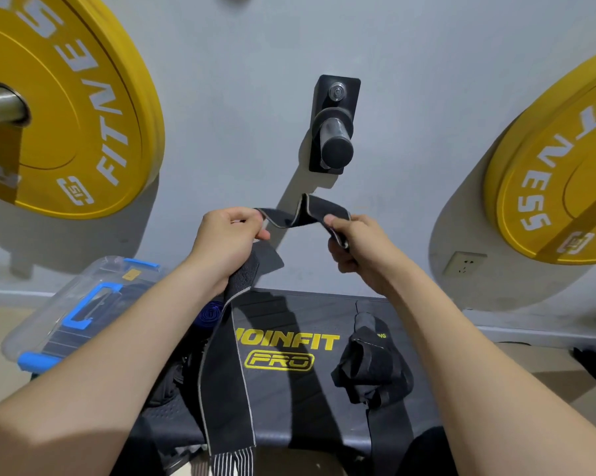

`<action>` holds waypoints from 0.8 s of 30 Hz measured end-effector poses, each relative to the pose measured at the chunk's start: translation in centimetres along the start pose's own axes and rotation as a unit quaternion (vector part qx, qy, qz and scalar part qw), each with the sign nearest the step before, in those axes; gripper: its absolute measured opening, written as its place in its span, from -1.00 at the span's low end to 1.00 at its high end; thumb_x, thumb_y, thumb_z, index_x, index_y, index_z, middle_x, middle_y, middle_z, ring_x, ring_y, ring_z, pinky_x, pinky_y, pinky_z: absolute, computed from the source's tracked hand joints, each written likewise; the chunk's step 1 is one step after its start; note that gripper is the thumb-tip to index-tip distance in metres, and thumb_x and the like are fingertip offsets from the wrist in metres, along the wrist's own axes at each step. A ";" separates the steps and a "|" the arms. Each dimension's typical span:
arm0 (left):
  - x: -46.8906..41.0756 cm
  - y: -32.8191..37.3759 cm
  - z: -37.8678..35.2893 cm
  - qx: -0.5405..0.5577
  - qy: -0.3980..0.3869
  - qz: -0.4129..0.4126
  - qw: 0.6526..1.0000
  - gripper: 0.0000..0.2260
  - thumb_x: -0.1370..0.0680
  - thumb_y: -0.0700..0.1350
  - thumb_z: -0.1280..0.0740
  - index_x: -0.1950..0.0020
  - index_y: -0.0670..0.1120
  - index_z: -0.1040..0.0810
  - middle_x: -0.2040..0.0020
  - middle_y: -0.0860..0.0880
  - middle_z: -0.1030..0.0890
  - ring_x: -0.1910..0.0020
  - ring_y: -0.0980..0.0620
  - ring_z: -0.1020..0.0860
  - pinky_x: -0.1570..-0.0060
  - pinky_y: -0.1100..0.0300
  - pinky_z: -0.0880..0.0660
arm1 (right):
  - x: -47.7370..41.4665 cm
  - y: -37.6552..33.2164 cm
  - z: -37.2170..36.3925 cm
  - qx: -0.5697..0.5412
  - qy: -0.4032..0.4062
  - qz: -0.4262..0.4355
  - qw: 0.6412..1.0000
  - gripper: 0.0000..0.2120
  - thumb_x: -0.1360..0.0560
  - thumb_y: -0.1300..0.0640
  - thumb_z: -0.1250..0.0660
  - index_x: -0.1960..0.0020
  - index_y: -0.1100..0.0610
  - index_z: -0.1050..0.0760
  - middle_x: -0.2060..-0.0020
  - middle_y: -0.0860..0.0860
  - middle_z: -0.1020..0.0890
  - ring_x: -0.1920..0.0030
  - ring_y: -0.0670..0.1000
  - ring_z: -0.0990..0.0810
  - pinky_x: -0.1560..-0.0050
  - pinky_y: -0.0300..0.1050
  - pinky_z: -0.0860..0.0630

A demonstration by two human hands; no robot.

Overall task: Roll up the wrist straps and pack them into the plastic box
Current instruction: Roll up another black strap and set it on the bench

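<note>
Box: clear plastic box with blue latches (pixel 66 304), far left by the bench edge.
Left hand (pixel 227 242): curled tight on the black, pale-edged wrist strap (pixel 306 211); the tail hangs past the near edge.
Bench: black padded bench (pixel 289 389), bare middle.
Right hand (pixel 361 249): pinching the strap's other end.
Spare: crumpled black strap (pixel 368 365), near right.

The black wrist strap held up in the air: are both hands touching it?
Touching. The head view shows the left hand and right hand each gripping the wrist strap, fingers curled round it.
</note>
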State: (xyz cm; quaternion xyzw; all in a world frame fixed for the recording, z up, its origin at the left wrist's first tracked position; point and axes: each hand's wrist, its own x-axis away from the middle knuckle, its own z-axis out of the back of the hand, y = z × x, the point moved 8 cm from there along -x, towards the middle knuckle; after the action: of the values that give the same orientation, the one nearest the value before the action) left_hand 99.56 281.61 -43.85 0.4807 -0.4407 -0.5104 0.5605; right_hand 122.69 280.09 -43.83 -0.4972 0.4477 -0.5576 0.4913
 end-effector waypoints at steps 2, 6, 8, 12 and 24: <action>0.5 0.7 -0.3 -0.083 -0.011 -0.058 0.995 -0.68 -0.61 -0.10 -0.45 -0.29 0.09 -0.44 0.16 0.17 -0.77 0.02 0.05 -0.68 0.04 0.22 -0.56 | 0.4 -1.4 0.3 -0.051 0.047 0.025 0.997 -0.88 -0.68 0.16 -0.31 -0.11 0.04 -0.36 0.39 0.03 -0.43 0.48 -0.01 -0.23 0.47 -0.20 -0.18; 1.6 1.9 -2.8 -0.156 -0.117 -0.169 0.966 -0.40 -0.54 0.03 -0.56 -0.41 0.43 -0.31 0.16 0.07 -0.74 0.09 0.10 -0.68 0.08 0.29 -0.51 | 1.3 -3.0 -0.8 -0.081 0.034 0.056 0.995 -0.71 -0.68 0.30 -0.29 -0.30 0.01 -0.33 0.43 -0.04 -0.47 0.54 -0.06 -0.30 0.47 -0.20 -0.25; 1.8 2.2 -3.6 -0.189 -0.117 -0.179 0.958 -0.73 -0.62 0.05 -0.48 -0.29 0.29 -0.59 0.15 0.03 -0.71 0.05 -0.03 -0.66 0.00 0.11 -0.55 | 1.9 -3.9 -1.8 -0.116 -0.009 0.077 0.990 -0.87 -0.67 0.21 -0.38 -0.21 0.12 -0.53 0.36 0.00 -0.55 0.45 -0.02 -0.43 0.41 -0.19 -0.35; 1.9 2.1 -3.9 -0.173 -0.132 -0.145 0.965 -0.82 -0.71 0.06 -0.36 -0.12 0.03 -0.72 0.00 0.04 -0.76 -0.11 -0.03 -0.67 -0.19 0.08 -0.55 | 2.7 -4.9 -1.5 -0.187 -0.053 0.119 0.974 -0.40 -0.43 0.13 -0.61 -0.41 0.25 -0.52 -0.07 0.09 -0.75 -0.06 0.04 -0.74 -0.04 -0.12 -0.60; 2.3 1.5 -3.5 0.089 -0.142 0.022 0.986 -0.69 -0.73 -0.01 -0.34 -0.06 -0.27 -0.64 0.09 -0.30 -0.72 0.15 -0.15 -0.66 0.11 0.04 -0.61 | 3.6 4.7 -1.9 0.107 -0.258 -0.121 0.952 -0.67 -0.49 0.03 -0.56 -0.13 0.24 -0.69 -0.12 0.23 -0.75 -0.11 0.15 -0.74 -0.38 0.08 -0.59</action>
State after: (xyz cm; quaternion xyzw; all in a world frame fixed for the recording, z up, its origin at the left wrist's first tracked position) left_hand 103.46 279.61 -42.92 0.4412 -0.5704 -0.5197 0.4582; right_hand 121.17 275.97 -48.26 -0.6192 0.1796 -0.5102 0.5693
